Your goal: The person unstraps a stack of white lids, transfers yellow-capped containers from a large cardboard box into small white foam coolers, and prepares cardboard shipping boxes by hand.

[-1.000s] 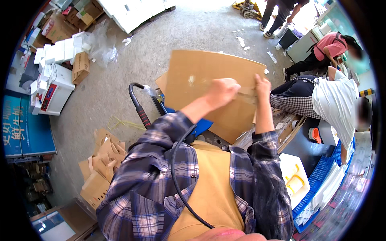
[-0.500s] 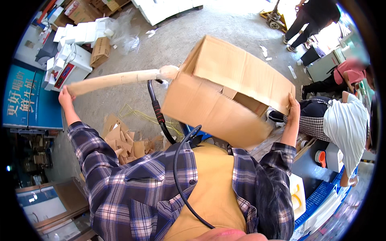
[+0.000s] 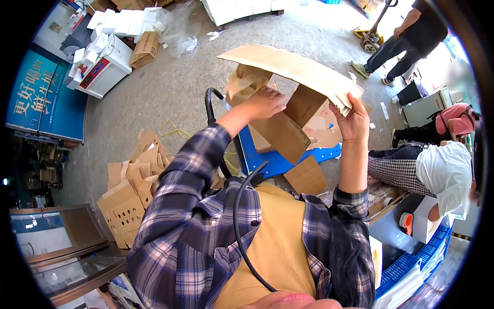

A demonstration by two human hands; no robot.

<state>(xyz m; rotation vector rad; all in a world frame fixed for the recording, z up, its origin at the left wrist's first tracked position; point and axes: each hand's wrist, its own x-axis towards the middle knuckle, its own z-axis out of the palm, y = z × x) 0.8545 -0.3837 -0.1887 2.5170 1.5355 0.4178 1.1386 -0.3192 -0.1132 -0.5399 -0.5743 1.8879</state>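
Note:
In front of me a brown cardboard box [image 3: 303, 69] is tilted over a blue platform cart, its flaps hanging loose. My right hand [image 3: 354, 121] grips the box's edge at the right, thumb on one side. My left hand [image 3: 261, 104] is at the box's near-left side, its fingers bent over a flap [image 3: 282, 135]; the fingertips are partly hidden. Crumpled tan packing tape [image 3: 246, 85] bunches beside that hand, against the box. Below, the cart's blue deck [image 3: 252, 157] and a loose cardboard piece [image 3: 306, 175] show.
Flattened cardboard [image 3: 126, 201] is heaped on the floor at the left. A cart handle [image 3: 210, 105] rises beside my left arm. White foam boxes [image 3: 121, 23] stand at the far left. Several people work at the right, near a blue crate [image 3: 437, 252]. A pallet jack [image 3: 371, 38] stands far right.
My left hand has moved from far left, where it held a stretched tape strip, to the box. The tape is now bunched there. The box has tipped, and its flaps have swung loose.

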